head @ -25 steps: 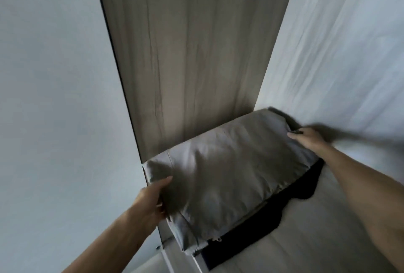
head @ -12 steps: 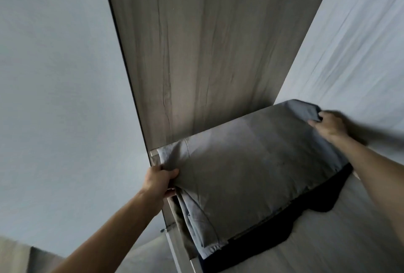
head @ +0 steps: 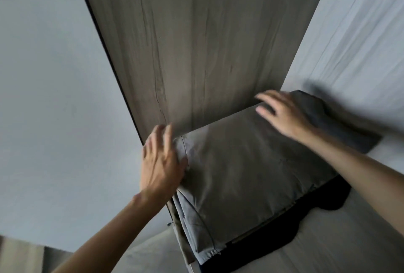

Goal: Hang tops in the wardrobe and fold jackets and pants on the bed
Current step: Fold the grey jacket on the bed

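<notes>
I see a folded grey garment (head: pixel 251 174) lying flat at centre right of the frame, layered edges toward lower left, resting on a black garment (head: pixel 290 233) that sticks out below it

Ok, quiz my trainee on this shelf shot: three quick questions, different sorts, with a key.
1. True or false: the left hand is balled into a fist round the grey folded garment.
2. What lies under the grey folded garment? A) a black garment B) a white towel C) a shoebox
3. Which hand is over the garment's far end, beside the pale wall?
Key: 1 false, its fingers are straight; 2 A; 3 the right hand.
</notes>
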The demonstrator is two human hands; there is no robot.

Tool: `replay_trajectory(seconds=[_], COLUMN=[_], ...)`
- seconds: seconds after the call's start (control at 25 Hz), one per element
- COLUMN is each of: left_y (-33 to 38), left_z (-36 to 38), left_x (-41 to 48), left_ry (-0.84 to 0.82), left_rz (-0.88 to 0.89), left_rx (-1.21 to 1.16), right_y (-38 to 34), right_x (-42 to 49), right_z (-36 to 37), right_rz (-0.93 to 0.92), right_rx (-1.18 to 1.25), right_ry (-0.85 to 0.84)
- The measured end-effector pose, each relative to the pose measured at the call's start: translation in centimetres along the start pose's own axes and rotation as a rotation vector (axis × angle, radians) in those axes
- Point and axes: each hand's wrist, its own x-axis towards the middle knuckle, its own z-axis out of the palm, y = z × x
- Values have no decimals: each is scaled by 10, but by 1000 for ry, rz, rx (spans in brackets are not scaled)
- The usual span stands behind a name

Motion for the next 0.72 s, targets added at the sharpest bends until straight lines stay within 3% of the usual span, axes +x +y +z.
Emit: replay_trajectory(seconds=[0.08,0.16,0.24,0.36,0.44,0.52,0.6,0.72], left_y=[13,15,10,4,7,10,11,11], left_z=[21,52,70,72,68,68,67,62], left_x=[14,13,6,2,4,5,7,9], left_ry=[-156,-290,-287,-296,-314,-319,-332,-372], left_rz=[196,211,171,134,138,149,146,168], left_rx=[119,219,271,300,310,334,352,392], right_y=[-39,-23,36,110,112,99,104,111], right_x=[-10,-13,-2,-1,-12,-37,-77,-112], right_z=[29,47,44,9,0,-6,-11,-33], right_rz=[-230,-234,-10,436,454,360,277,535], right_rx=[17,-25,-115,-218,-246,-247,-262,-297], right_ry=[-236,-325,-223,-339,-310,-112,-87,-126])
